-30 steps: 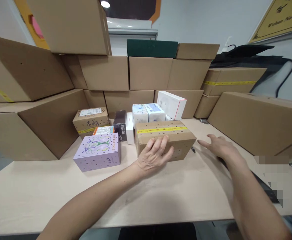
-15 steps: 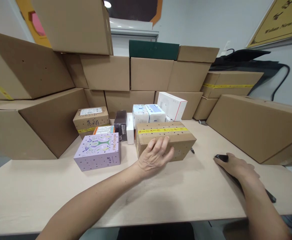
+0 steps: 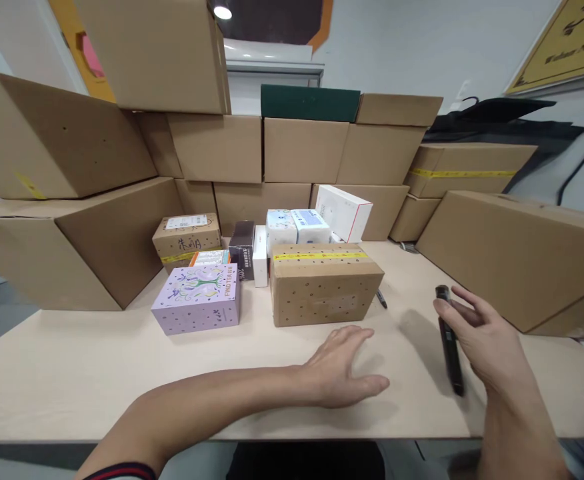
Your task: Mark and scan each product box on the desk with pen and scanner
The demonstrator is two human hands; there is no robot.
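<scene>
My right hand [image 3: 489, 340] pinches the top end of a slim black tool [image 3: 449, 353] between thumb and fingers. It looks like a box cutter; no blade shows, and it hangs nearly upright just over the table. Fingers apart, my left hand [image 3: 339, 370] holds nothing and hovers before the small brown carton [image 3: 327, 290]. Yellow tape runs along the top of that carton, which sits on the table mid-view. A dark pen [image 3: 382, 299] lies at its right side, partly hidden. To the left sits a lilac tea box [image 3: 197, 300].
Behind stand a labelled carton [image 3: 187, 240], a dark box [image 3: 243, 250], a narrow white box [image 3: 261, 257], tissue packs [image 3: 297, 227] and a tilted white box [image 3: 345, 213]. Large cartons wall the back [image 3: 302, 150], left [image 3: 97, 247] and right [image 3: 517, 260]. The table's front edge [image 3: 272, 438] is near.
My left hand has left the carton, drawing nearer and opening. My right hand has lifted the black tool from the table and swung it upright. The carton has turned slightly.
</scene>
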